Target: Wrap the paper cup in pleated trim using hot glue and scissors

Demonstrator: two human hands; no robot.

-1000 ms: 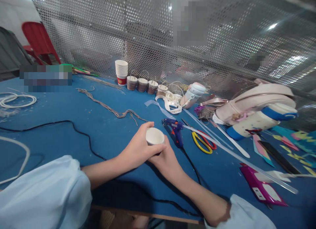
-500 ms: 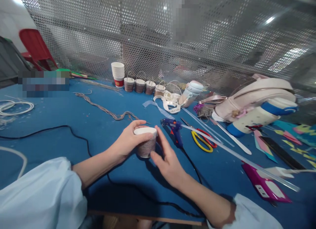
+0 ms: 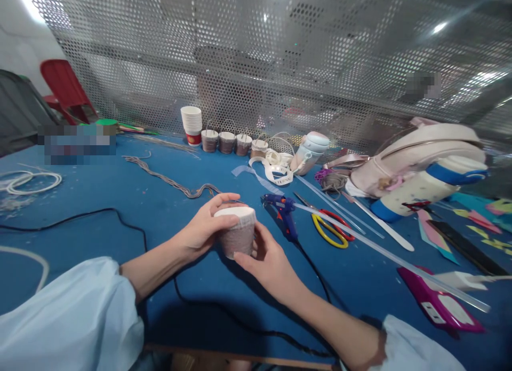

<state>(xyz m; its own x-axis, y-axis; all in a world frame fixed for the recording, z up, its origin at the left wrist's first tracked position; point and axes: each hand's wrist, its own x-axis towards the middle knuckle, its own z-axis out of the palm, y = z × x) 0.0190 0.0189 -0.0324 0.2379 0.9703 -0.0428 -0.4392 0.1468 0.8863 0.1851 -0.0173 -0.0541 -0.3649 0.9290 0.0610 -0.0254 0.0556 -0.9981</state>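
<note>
A paper cup (image 3: 239, 237) wound with greyish-brown cord, its rim white, is held between both hands near the table's front. My left hand (image 3: 209, 221) grips it from the left, thumb across the upper side and fingers behind the rim. From the right, my right hand (image 3: 270, 258) holds the lower side, thumb in front and the other fingers curled around the back. Just right of the cup lies a blue glue gun (image 3: 282, 211) with a long clear glue stick in it. Loose grey cords (image 3: 172, 181) lie behind my left hand.
Several cord-wrapped cups (image 3: 227, 142) with handles stand at the back beside a stack of paper cups (image 3: 192, 123). Scissors (image 3: 330, 229), a magenta power strip (image 3: 442, 304) and a water bottle (image 3: 424, 192) lie to the right. A black cable (image 3: 240, 317) crosses the front.
The cup is tipped slightly and shows more of its wrapped side. My right fingers have curled further around it, and the right thumb has shifted left along its lower front.
</note>
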